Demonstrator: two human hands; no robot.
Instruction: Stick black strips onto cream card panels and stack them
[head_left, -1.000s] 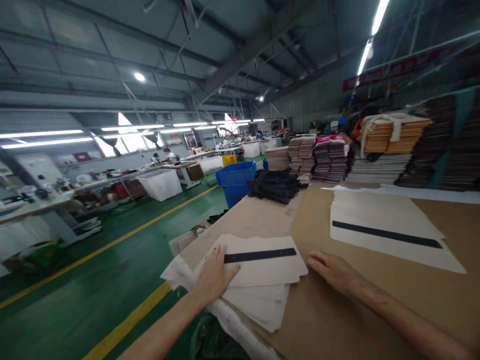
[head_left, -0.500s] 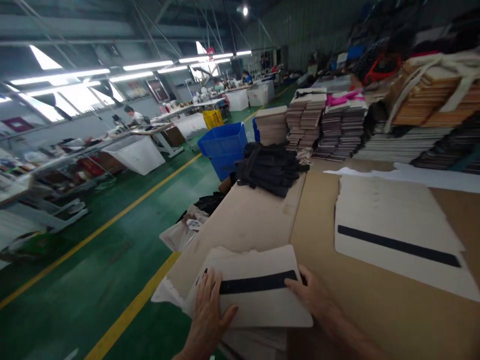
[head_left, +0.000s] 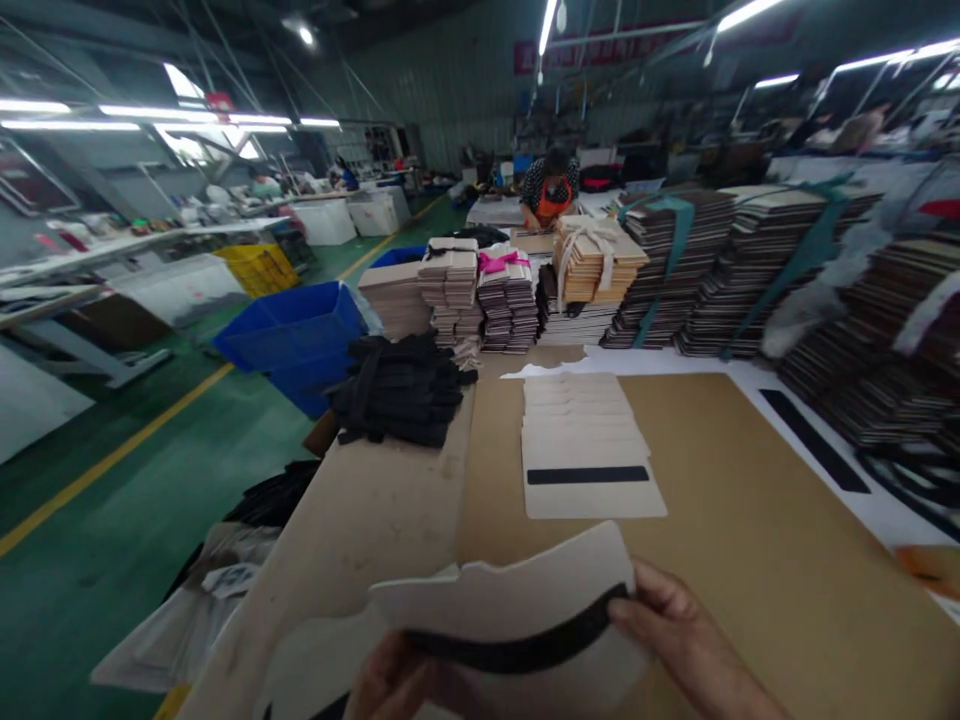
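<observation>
**Both hands lifting a striped fabric panel at the near table edge**

We hold one cream fabric panel (head_left: 517, 600) with a black strip (head_left: 517, 650) running across it. The panel is raised off the brown table (head_left: 750, 560) at its near edge and bows, so that the strip sags in the middle.

Our right hand (head_left: 686, 640) grips the panel's right end; the thumb and fingers are closed on the cloth where the strip ends. Our left hand (head_left: 394, 685) sits at the bottom of the view under the panel's left part. Its fingers curl at the strip, but most of the hand is cut off by the frame edge, so we cannot tell how firmly it is closed.

Further cream pieces (head_left: 315, 670) lie under and to the left of the held panel.

Farther along the table, well apart from our hands, a flat stack of like panels (head_left: 585, 450) lies fanned, the top one showing its own black strip. To its left, a heap of black straps (head_left: 401, 390) rests on the lighter board. Behind them stand bundles of tied, layered sheets (head_left: 600, 265) in tan and dark tones. A blue bin (head_left: 292, 325) stands on the green floor beside the table. A person in an orange apron (head_left: 551, 190) bends over a far bench.
</observation>
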